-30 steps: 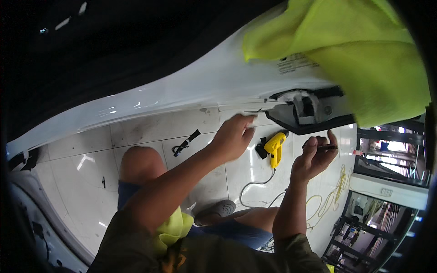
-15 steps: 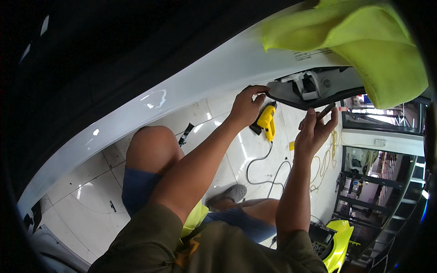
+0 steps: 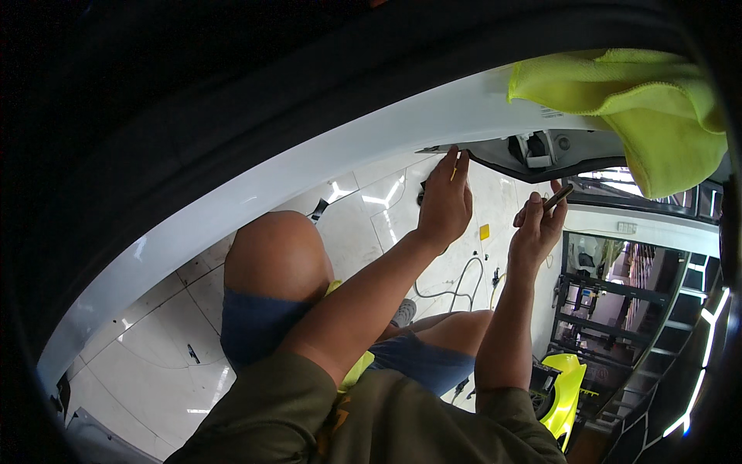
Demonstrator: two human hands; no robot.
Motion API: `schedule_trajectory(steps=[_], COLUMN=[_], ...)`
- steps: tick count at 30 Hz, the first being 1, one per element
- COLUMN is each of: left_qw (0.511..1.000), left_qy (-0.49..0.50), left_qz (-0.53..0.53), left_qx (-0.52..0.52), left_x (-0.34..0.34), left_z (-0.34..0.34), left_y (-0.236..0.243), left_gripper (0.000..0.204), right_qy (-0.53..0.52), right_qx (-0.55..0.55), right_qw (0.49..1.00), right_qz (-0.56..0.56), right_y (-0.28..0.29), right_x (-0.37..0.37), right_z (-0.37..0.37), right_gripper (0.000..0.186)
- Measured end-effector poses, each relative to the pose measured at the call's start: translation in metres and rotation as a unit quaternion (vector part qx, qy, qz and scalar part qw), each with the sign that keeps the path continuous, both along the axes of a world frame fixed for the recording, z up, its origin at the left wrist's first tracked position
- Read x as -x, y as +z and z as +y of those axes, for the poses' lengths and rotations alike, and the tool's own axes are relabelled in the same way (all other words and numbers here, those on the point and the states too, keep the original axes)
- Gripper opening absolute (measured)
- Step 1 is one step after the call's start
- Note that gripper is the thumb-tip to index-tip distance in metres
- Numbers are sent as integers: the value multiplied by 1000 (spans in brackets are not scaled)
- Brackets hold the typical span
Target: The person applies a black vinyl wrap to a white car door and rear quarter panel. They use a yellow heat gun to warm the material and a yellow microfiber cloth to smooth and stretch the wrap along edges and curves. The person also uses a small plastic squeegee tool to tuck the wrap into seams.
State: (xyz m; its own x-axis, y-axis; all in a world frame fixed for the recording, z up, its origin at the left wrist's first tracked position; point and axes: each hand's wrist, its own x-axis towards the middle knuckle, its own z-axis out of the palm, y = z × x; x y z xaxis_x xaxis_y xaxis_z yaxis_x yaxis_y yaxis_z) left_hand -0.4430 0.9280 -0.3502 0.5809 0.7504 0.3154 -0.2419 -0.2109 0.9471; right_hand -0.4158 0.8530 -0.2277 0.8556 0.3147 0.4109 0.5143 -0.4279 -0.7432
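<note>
A white car body panel [image 3: 340, 155] curves across the view, with a dark-edged recess holding a white bracket [image 3: 541, 147] at its right end. My left hand [image 3: 448, 203] reaches up to the panel's lower edge, left of the recess. Its fingers are stretched out against the edge, and nothing shows in them. Just below the recess, my right hand [image 3: 536, 232] is closed on a slim dark tool [image 3: 558, 198], which points up to the right; its exact kind is unclear. A yellow-green cloth [image 3: 649, 116] drapes over the panel above that hand.
Below lies a tiled floor [image 3: 154, 371] with a grey cable [image 3: 471, 271], a small yellow piece [image 3: 485, 232] and a black scrap [image 3: 319, 209]. My bent knee [image 3: 278, 247] is close under the panel. A bright yellow-green part [image 3: 568, 394] stands at lower right, near glazed doors [image 3: 618, 301].
My left hand has gone from bent fingers at the edge to straightened ones, and now mostly covers the yellow heat gun on the floor. The view has shifted. My right hand still holds the tool.
</note>
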Motion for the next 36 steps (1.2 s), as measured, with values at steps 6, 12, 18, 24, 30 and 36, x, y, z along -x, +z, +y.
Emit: schedule_trajectory(steps=[6,12,18,24,30,36], left_qw=[997,999,999,998,995,993], left_qy=[-40,28,39,-56,-95,-90], left_qz=[13,19,-34,2,17,-5], left_qx=[60,21,-7,-22,9,81], left_x=[-7,-2,-16,-17,-22,-19], left_z=[13,-3,22,39,49,42], left_y=[-9,4,-9,-8,-8,-5], left_gripper=[39,42,36,32,28,24], right_qy=[-3,-23,-42,-74,-65,-71], right_qx=[22,52,75,81,55,62], right_qw=[1000,998,996,994,995,995], right_qz=[-11,-15,-25,14,46,45], right_y=[2,0,-10,-15,-26,-41], right_x=[0,4,4,8,11,13], right_z=[-4,-9,-33,-51,-69,-81], right_gripper=[39,37,36,36,36,33])
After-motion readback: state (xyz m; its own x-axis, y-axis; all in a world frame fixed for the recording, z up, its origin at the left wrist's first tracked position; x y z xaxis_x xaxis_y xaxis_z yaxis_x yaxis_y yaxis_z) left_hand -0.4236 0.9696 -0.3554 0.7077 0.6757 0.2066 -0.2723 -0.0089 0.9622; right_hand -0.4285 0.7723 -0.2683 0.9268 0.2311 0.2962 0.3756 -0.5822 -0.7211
